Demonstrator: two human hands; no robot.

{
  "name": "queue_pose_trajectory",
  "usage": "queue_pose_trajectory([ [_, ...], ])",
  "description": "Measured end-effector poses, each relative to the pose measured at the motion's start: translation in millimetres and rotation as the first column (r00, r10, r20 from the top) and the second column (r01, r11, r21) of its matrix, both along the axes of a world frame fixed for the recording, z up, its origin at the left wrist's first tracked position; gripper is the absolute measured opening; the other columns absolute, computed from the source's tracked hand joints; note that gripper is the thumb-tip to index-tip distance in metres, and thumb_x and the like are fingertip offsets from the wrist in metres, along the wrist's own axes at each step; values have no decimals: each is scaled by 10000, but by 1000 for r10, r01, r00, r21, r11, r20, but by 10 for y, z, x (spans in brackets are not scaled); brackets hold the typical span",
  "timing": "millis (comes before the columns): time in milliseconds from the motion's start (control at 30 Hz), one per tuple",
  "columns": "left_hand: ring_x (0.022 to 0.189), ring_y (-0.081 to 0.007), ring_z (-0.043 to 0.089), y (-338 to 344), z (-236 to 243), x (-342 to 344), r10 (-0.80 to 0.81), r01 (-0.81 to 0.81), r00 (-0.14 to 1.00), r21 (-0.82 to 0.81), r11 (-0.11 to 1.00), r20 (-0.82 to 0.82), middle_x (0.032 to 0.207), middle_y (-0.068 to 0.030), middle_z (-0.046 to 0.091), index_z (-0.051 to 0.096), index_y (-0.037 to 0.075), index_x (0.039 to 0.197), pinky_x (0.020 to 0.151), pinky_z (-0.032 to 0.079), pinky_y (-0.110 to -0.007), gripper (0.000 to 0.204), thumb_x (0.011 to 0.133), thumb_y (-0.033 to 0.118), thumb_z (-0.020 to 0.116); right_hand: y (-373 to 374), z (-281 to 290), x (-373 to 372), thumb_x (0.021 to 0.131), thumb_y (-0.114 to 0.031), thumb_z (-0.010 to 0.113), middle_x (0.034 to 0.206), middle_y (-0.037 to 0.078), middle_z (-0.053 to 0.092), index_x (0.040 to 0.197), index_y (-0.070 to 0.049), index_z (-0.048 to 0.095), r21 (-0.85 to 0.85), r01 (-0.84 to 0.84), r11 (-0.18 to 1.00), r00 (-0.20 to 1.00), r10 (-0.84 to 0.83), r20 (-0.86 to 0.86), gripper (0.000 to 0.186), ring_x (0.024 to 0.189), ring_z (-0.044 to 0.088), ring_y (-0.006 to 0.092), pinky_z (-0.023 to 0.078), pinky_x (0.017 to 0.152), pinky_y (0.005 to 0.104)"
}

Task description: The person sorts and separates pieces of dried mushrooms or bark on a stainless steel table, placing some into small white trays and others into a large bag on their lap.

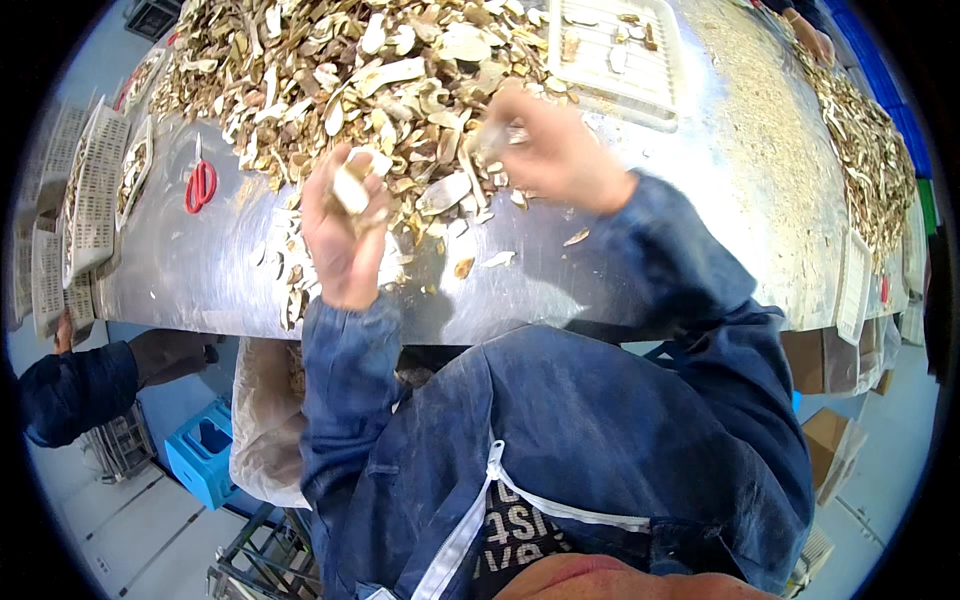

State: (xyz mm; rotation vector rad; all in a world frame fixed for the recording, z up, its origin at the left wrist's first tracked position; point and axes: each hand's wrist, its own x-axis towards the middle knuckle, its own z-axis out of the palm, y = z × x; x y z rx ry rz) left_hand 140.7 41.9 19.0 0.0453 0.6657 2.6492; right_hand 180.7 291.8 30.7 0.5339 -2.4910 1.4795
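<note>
My left hand (343, 230) is closed round pale dried mushroom slices (352, 190) at the near edge of a big heap of sliced dried mushrooms (300, 50) on the steel table (470, 300). My right hand (550, 150) is raised at the heap's right side, fingers curled and blurred by motion, with a small pale bit at the fingertips that I cannot make out. Red-handled scissors (200, 185) lie left of the heap. A white slatted tray (613, 105) with a few pieces sits beyond my right hand.
Stacked white baskets (85, 200) stand at the left edge, beside another person's arm (70, 390). A second mushroom pile (860, 170) and another person's hand (810, 38) are at the right. A blue stool (200, 460), a plastic bag (262, 420) and cardboard boxes (830, 450) are below the table.
</note>
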Motion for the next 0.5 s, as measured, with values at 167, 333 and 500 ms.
queue_pose_trajectory([
  [167,1038,-228,596,1406,601,-447,-69,37,992,-273,961,-109,1128,-150,629,556,12,1165,905,483,-344,322,984,254,445,1262,297,-389,822,-111,577,742,143,635,937,-44,603,209,594,777,788,-509,-348,135,649,616,249,482,598,368],
  [333,850,-169,586,2299,619,-1085,-528,391,791,-409,825,-309,953,-66,606,560,88,1056,768,489,-343,422,1021,447,339,1370,1066,-315,795,-220,614,918,172,678,1087,-77,631,659,604,448,779,-508,-368,325,835,650,302,504,742,412],
  [500,1020,-163,560,1510,704,-901,-555,-133,698,-843,521,-453,1158,-82,589,529,48,1213,870,441,-325,391,1004,354,406,2071,513,-226,944,-167,532,1013,59,667,1101,-12,617,588,477,653,867,-242,-435,237,808,588,141,494,745,297],
])
